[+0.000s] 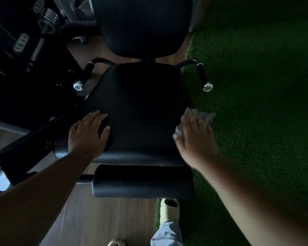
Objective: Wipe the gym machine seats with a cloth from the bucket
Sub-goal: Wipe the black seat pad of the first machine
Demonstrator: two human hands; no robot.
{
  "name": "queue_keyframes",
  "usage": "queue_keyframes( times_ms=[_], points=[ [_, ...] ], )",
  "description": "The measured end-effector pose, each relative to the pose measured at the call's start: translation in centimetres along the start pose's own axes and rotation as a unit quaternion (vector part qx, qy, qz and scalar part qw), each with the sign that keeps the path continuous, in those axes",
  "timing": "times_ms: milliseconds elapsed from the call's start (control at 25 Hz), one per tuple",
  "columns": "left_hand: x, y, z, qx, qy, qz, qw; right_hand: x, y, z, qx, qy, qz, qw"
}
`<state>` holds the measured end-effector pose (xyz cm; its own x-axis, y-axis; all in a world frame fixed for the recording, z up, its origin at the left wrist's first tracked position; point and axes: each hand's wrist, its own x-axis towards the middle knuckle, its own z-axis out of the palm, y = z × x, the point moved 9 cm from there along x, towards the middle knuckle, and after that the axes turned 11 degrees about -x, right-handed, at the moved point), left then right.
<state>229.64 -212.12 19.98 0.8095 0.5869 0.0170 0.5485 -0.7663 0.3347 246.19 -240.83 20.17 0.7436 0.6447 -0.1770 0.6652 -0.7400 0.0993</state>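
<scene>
Seat: the black padded seat (pixel 142 107) is the landmark here; it sits low and level under the head camera, so both arms reach down onto it; its textured front lip faces the person
Cloth: a pale grey cloth (pixel 199 118) lies at the seat's right edge, bunched beneath the fingers with a corner sticking out past them over the turf; it looks placed there to work the side of the pad, which I judge to be the stroke in hand
Right hand: the right hand (pixel 194 139) lies on the cloth at the seat's right edge, fingers fairly straight and spread over it; blur makes it hard to say whether any finger pinches the fabric
Left hand: the left hand (pixel 89 134) rests flat on the seat's front left corner, fingers extended and holding nothing; probably bracing the body while the other arm wipes
Backrest: the backrest (pixel 140 25) rises beyond the seat; whether it is wiped cannot be told
Handles: two side handles (pixel 203 77) flank the seat's rear corners
Roller pad: a leg roller (pixel 142 181) lies just in front of the seat
Floor: green turf (pixel 256 103) to the seat's right; wood floor (pixel 89 219) to its left and front
Bucket: not in view
</scene>
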Motion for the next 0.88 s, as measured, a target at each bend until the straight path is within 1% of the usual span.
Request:
queue_keyframes(
  times_ms=[40,120,200,240,280,360,400,480,520,560,600,640,720,800,880],
  points=[
    [0.0,0.0,0.0,-0.002,-0.005,-0.004,1.0,-1.1,-1.0,-0.1,-0.005,-0.004,-0.032,0.999],
    [0.2,-0.1,-0.1,-0.018,-0.013,-0.005,1.0,-1.2,-2.8,0.3,-0.01,-0.043,-0.089,0.995],
    [1.1,-0.5,-0.4,-0.061,-0.028,0.004,0.998,0.9,-4.5,0.1,0.003,-0.059,-0.14,0.988],
    [1.6,-1.3,-1.0,-0.071,-0.026,-0.005,0.997,2.2,-5.6,0.0,0.013,-0.066,-0.171,0.983],
    [2.2,-2.7,-1.7,-0.054,-0.021,-0.029,0.998,3.5,-6.6,-0.1,0.023,-0.073,-0.202,0.976],
    [2.6,-7.0,-2.4,-0.001,-0.031,-0.119,0.992,5.4,-7.6,-0.2,0.055,-0.082,-0.232,0.968],
    [2.3,-9.3,-2.4,-0.019,-0.051,-0.173,0.983,6.2,-7.3,-0.1,0.081,-0.079,-0.211,0.971],
    [1.0,-12.5,-1.2,-0.148,-0.09,-0.258,0.951,7.7,-5.3,0.4,0.104,-0.07,-0.088,0.988],
    [0.3,-13.1,-0.7,-0.203,-0.091,-0.277,0.935,8.2,-4.4,0.9,0.095,-0.078,-0.023,0.992],
    [0.1,-13.3,-0.4,-0.23,-0.083,-0.283,0.928,8.6,-4.3,1.3,0.079,-0.091,0.017,0.993],
    [0.1,-13.4,-0.4,-0.238,-0.077,-0.282,0.926,9.3,-5.1,1.5,0.065,-0.1,0.032,0.992],
    [0.2,-13.1,-0.4,-0.238,-0.075,-0.276,0.928,10.0,-6.5,1.3,0.058,-0.099,0.026,0.993],
    [0.2,-13.1,-0.4,-0.259,-0.082,-0.274,0.922,12.3,-11.1,0.3,0.054,-0.076,-0.016,0.995],
    [0.2,-13.3,-0.2,-0.304,-0.084,-0.279,0.907,14.6,-16.7,-0.8,0.052,-0.069,-0.072,0.994],
    [0.1,-13.5,-0.4,-0.354,-0.059,-0.284,0.889,16.0,-22.9,-1.5,0.045,-0.074,-0.128,0.988]
  ],
)
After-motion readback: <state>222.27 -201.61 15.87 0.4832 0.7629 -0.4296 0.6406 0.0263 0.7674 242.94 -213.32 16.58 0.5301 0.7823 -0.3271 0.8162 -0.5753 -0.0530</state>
